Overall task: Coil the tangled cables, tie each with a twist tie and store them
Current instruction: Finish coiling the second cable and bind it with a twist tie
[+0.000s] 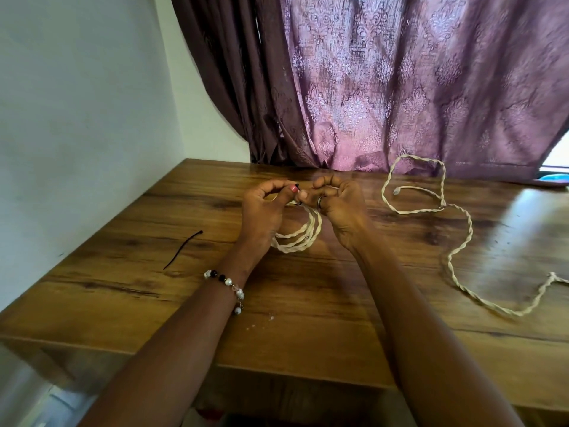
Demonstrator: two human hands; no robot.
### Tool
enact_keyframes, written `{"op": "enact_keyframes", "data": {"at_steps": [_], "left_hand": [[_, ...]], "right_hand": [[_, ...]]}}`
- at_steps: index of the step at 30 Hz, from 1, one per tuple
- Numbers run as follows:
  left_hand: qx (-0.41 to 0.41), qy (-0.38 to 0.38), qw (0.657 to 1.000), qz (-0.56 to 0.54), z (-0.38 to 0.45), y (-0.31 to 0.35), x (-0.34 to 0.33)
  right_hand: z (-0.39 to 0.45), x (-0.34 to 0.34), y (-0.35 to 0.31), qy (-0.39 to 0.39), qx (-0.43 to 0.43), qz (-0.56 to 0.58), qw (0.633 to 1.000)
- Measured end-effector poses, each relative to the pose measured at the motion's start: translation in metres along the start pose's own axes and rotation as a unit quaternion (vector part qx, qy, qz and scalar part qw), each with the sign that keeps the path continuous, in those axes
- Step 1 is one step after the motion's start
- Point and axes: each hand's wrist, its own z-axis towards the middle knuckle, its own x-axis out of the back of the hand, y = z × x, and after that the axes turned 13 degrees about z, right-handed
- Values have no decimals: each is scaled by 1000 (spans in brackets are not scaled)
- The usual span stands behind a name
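Note:
A cream twisted cable wound into a small coil [300, 234] hangs between my two hands above the wooden table [129, 291]. My left hand [263, 211] pinches a thin black twist tie [297, 186] at the top of the coil. My right hand [334, 201], with a ring on one finger, grips the coil's top and the tie's other side. A second cream twisted cable [462, 229] lies loose in wide bends on the table to the right, one plug end near the curtain. A spare black twist tie [183, 249] lies on the table at the left.
A purple patterned curtain [400, 87] hangs down to the table's far edge. A white wall [77, 118] borders the table on the left. The table's front edge [277, 377] runs under my forearms. Small white crumbs lie near the front.

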Motion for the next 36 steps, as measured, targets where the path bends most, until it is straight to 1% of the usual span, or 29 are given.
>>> {"op": "enact_keyframes", "data": {"at_steps": [3,16,36], "left_hand": [[8,2,1000,1,0,0,1],[26,-2,1000,0,1,-2,0],[21,-5,1000,4,2,-6,1]], "right_hand": [[0,0,0,-7,1,-4,1000],[-1,0,-2,5,-17,9,1000],[1,2,-2,-4,-30,-3,1000]]}}
